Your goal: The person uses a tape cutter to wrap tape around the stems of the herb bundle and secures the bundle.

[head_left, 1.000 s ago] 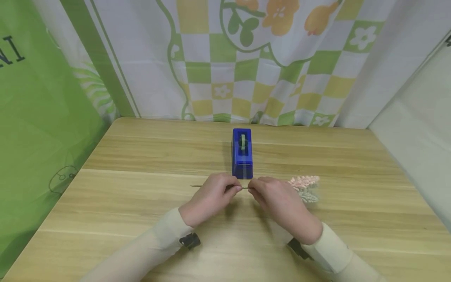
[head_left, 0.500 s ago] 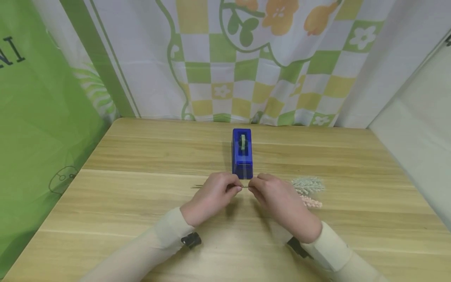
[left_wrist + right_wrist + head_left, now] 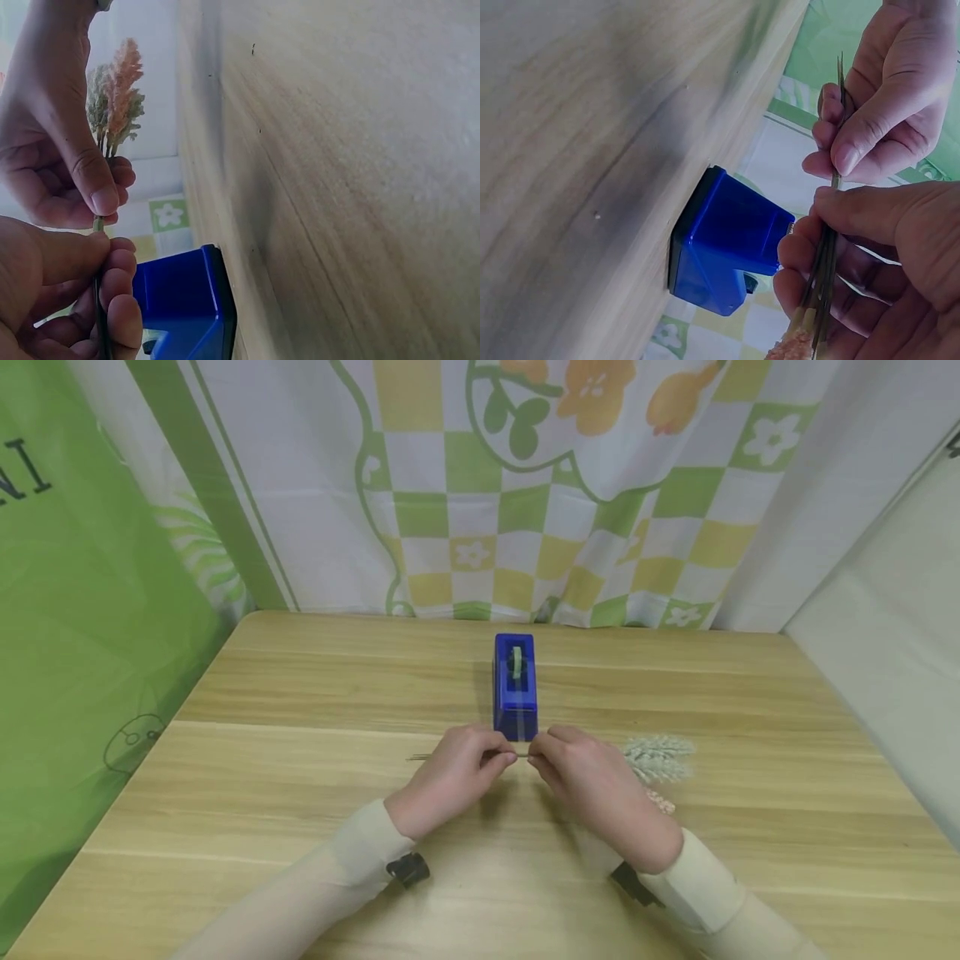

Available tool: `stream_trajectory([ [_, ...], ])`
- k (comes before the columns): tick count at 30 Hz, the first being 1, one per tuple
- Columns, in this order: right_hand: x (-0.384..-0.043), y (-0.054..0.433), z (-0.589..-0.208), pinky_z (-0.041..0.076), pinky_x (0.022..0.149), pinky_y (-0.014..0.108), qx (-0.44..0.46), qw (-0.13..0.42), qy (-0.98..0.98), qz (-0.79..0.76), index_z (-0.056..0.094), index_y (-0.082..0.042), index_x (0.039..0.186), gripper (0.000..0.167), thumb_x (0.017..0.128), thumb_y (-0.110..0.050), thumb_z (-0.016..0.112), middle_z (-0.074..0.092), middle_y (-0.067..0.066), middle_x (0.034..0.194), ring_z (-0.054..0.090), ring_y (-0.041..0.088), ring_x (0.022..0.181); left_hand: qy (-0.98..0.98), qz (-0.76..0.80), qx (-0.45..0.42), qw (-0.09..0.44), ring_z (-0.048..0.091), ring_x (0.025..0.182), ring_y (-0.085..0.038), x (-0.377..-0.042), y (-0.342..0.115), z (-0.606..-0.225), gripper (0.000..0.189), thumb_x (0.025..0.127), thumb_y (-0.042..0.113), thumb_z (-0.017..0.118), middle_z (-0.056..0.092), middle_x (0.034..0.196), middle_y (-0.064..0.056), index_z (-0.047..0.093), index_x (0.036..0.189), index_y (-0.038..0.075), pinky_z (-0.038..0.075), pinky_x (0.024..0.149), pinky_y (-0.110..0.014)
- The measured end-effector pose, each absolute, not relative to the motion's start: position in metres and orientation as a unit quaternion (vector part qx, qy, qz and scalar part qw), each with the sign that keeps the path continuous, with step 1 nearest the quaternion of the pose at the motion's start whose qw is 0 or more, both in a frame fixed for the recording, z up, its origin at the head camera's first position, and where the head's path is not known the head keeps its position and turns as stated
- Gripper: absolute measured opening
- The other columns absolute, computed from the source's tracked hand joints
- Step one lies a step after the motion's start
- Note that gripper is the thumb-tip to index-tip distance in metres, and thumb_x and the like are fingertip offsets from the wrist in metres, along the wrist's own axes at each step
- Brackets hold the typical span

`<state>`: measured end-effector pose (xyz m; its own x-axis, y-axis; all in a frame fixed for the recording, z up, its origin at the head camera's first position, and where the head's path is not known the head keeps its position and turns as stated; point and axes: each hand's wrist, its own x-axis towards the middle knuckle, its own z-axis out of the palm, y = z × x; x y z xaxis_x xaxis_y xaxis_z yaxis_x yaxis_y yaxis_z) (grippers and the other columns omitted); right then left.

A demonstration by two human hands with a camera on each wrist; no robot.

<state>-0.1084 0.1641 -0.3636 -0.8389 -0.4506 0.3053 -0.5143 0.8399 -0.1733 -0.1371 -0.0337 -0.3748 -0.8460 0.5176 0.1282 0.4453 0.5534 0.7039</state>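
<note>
Between both hands lies a small bunch of flower stems with pale green heads (image 3: 658,758) and a pink head (image 3: 124,79). My left hand (image 3: 453,772) pinches the thin stems (image 3: 839,97) between thumb and fingers, their pointed ends sticking out to the left. Close beside it, my right hand (image 3: 596,785) pinches the same stems nearer the heads, which stick out past it to the right. A light band shows on the stems at the short gap between the two thumbs. The bunch is held level above the table, just in front of a blue tape dispenser (image 3: 516,697).
The dispenser stands on the wooden table (image 3: 337,685), a roll of tape in its top and a strip down its front. A patterned curtain (image 3: 510,527) hangs behind the table's back edge. Green cloth (image 3: 90,635) hangs at the left, a pale wall (image 3: 892,593) at the right.
The bunch has turned about its length: the pink head has gone from the far side to the near side and lower, and green heads now show on top. Both hands keep nearly the same place.
</note>
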Motion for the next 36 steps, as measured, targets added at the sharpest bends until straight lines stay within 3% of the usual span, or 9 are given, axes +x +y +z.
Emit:
stream_trajectory([
  [11, -0.1085, 0.1646, -0.3624, 0.049, 0.061, 0.020, 0.266, 0.092, -0.949, 0.140, 0.075, -0.007, 0.098, 0.007, 0.100, -0.013, 0.070, 0.059, -0.004, 0.081, 0.048, 0.005, 0.069, 0.882, 0.388, 0.265, 0.044, 0.058, 0.075, -0.011, -0.1373, -0.0344, -0.3741, 0.012, 0.100, 0.011, 0.070, 0.076, 0.093, -0.006, 0.079, 0.100, 0.002, 0.051, 0.067, -0.022],
  [18, -0.1116, 0.1640, -0.3631, 0.050, 0.062, 0.023, 0.262, 0.097, -0.951, 0.135, 0.076, -0.011, 0.093, 0.004, 0.096, -0.011, 0.074, 0.062, -0.005, 0.080, 0.051, 0.006, 0.071, 0.882, 0.386, 0.266, 0.045, 0.061, 0.079, -0.012, -0.1389, -0.0335, -0.3761, 0.009, 0.099, 0.009, 0.071, 0.075, 0.094, -0.007, 0.078, 0.100, 0.004, 0.053, 0.069, -0.021],
  [28, -0.1138, 0.1650, -0.3671, 0.053, 0.064, 0.026, 0.262, 0.120, -0.948, 0.136, 0.076, -0.011, 0.091, 0.004, 0.095, -0.011, 0.076, 0.064, -0.004, 0.082, 0.057, 0.008, 0.075, 0.879, 0.379, 0.283, 0.066, 0.053, 0.064, -0.010, -0.1424, -0.0332, -0.3758, 0.019, 0.104, 0.010, 0.062, 0.072, 0.082, -0.006, 0.078, 0.105, 0.000, 0.047, 0.060, -0.021],
  [36, -0.1135, 0.1641, -0.3683, 0.049, 0.061, 0.023, 0.257, 0.124, -0.948, 0.138, 0.075, -0.011, 0.092, 0.004, 0.095, -0.012, 0.076, 0.064, -0.004, 0.083, 0.053, 0.006, 0.072, 0.878, 0.380, 0.281, 0.069, 0.051, 0.064, -0.010, -0.1453, -0.0314, -0.3747, 0.016, 0.103, 0.009, 0.065, 0.072, 0.082, -0.007, 0.078, 0.101, 0.001, 0.043, 0.058, -0.019],
])
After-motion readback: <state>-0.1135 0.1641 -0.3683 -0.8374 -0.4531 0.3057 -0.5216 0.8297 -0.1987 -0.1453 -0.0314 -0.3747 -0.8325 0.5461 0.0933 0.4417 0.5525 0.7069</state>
